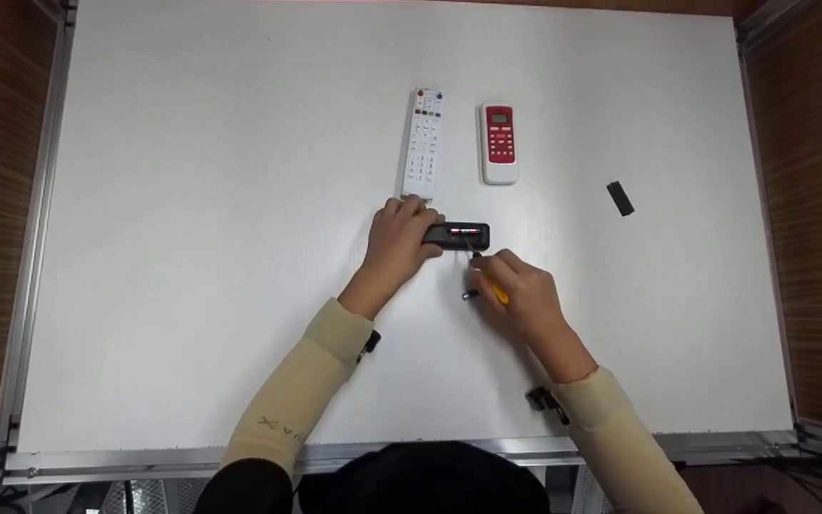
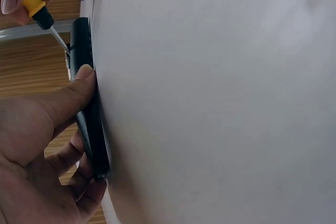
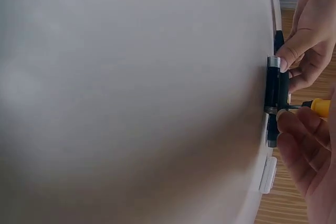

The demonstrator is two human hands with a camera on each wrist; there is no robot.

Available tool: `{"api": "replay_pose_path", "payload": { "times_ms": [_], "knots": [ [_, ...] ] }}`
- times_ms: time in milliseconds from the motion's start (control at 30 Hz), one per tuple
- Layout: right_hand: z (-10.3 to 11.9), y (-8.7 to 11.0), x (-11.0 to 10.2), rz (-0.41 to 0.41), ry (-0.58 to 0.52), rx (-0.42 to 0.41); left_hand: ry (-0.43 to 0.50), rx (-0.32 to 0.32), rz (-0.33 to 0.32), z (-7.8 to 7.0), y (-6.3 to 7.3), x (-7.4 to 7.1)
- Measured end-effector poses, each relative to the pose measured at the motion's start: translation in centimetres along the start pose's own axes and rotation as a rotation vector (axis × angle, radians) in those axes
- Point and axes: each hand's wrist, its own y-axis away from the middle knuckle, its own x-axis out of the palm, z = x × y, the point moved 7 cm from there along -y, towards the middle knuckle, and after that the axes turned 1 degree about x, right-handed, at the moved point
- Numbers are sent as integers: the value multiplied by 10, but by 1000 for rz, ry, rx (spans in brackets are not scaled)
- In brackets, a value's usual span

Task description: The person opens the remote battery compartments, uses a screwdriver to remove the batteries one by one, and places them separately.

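Observation:
My left hand (image 1: 398, 239) grips a black remote control (image 1: 439, 235) by one end, thumb on one side and fingers on the other. Its battery compartment faces up, and a reddish battery (image 1: 464, 230) shows inside. In my right hand (image 1: 525, 289) is a screwdriver (image 1: 499, 290) with a yellow and black handle. The thin shaft (image 2: 59, 39) reaches to the open compartment; the exact spot its tip touches is hidden. A loose black battery (image 3: 272, 85) with silver ends lies on the table near my right hand, partly covered by it in the head view.
Beyond my left hand lies a long white remote (image 1: 422, 143), its near end by my fingers. To its right is a white remote with a red face (image 1: 499, 168). A small black cover (image 1: 621, 198) lies farther right on the white table (image 1: 204, 178).

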Motion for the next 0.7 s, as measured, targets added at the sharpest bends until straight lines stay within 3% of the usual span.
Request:
{"api": "replay_pose_path", "payload": {
  "times_ms": [200,700],
  "knots": [
    [4,6,13,81,33,-46,-9,-9,8,1,1,0],
    [-1,-3,-2,26,-98,24,14,-13,11,1,1,0]
  ]
}}
